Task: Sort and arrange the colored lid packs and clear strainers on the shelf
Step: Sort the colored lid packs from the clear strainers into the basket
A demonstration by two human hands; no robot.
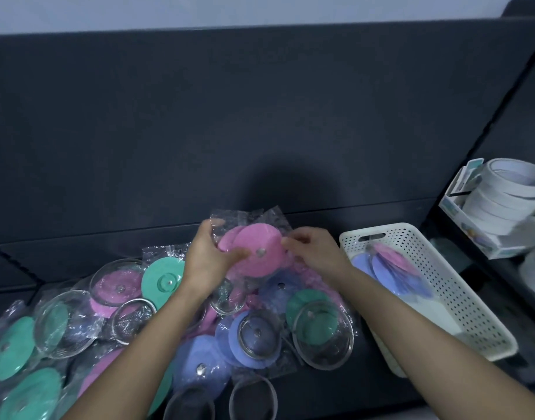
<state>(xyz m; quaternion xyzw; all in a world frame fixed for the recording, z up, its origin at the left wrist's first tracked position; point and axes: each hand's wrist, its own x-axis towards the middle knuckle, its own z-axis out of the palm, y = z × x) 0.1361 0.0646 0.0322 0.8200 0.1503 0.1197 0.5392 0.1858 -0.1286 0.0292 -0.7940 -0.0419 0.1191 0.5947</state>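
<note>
While it is held up above the heap on the shelf (pixel 326 395), the pink lid pack (pixel 255 253) is gripped from both sides. The left grip (pixel 205 262) is closed on its left edge, thumb laid across the front, and the right grip (pixel 314 253) is pinched on its right edge. Two overlapping round pink lids are seen inside a crinkled clear bag, with a small metal stud at the front lid's centre. Directly below the grips, teal lid packs (pixel 161 281), blue lid packs (pixel 199 353) and metal-rimmed clear strainers (pixel 322 336) are heaped in bags. Just right of the right grip, a white perforated basket (pixel 460 298) is set, holding purple and pink packs (pixel 390 268). Farther right, white tape rolls (pixel 508 189) are stacked.
</note>
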